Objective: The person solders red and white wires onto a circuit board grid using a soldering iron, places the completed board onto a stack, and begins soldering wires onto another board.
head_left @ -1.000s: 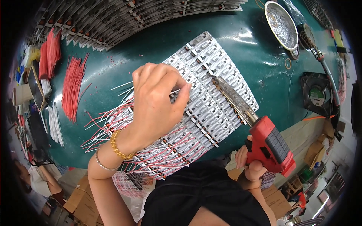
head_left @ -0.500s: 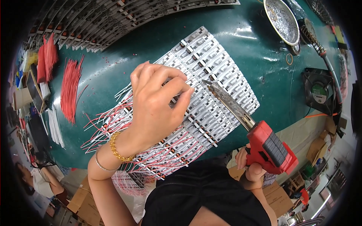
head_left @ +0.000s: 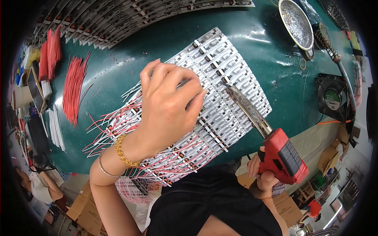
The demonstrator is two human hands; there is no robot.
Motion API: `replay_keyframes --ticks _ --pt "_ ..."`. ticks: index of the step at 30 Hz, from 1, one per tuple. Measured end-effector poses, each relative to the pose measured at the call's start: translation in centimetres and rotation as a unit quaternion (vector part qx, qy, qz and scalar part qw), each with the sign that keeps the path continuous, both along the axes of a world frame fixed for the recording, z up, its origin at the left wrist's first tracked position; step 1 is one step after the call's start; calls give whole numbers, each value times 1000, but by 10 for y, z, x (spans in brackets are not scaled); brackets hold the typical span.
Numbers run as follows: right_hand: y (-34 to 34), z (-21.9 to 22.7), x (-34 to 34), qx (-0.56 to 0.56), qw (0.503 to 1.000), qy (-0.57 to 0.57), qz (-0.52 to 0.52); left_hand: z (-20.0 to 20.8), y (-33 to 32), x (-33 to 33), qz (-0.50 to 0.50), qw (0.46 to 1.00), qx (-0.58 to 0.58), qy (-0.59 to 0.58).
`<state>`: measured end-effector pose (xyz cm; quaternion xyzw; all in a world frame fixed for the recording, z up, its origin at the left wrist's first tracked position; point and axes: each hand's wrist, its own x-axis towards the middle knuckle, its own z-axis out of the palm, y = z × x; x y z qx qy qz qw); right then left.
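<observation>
A panel of small grey circuit boards [head_left: 236, 74], set in slanting rows, lies on the green table. Over its left half is my left hand [head_left: 169, 102], its fingers curled in toward the thumb; what they pinch, if anything, is hidden. My right hand [head_left: 262, 173] is wrapped round the grip of a red and black soldering gun [head_left: 281, 153]. The gun's dark, crusted barrel points up and left, with its tip over the middle of the panel, a little right of my left fingers. Red and white wires [head_left: 114, 122] stick out from the panel's left and lower boards.
Bundles of red wires [head_left: 75, 90] and white wires [head_left: 56, 128] lie on the left. More board panels [head_left: 118, 19] stand along the far edge. At the right are a metal bowl [head_left: 281, 17], a coiled iron holder [head_left: 327, 43] and a black fan [head_left: 332, 96].
The soldering gun's tip has shifted slightly right over the panel, a little farther from my left fingers. My left hand keeps its curled pose over the boards.
</observation>
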<state>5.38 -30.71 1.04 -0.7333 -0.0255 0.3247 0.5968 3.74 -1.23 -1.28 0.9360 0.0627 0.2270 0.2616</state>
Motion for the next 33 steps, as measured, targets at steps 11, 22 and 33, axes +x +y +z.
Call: replay_keyframes --ticks 11,22,33 --pt "25 -23 0 176 978 -113 -15 2 2 -14 2 999 52 -13" --pt "47 -3 20 193 971 -139 -32 33 193 -262 446 797 291 285" --pt "36 -8 6 224 965 -135 -10 24 221 -272 483 819 185 248"
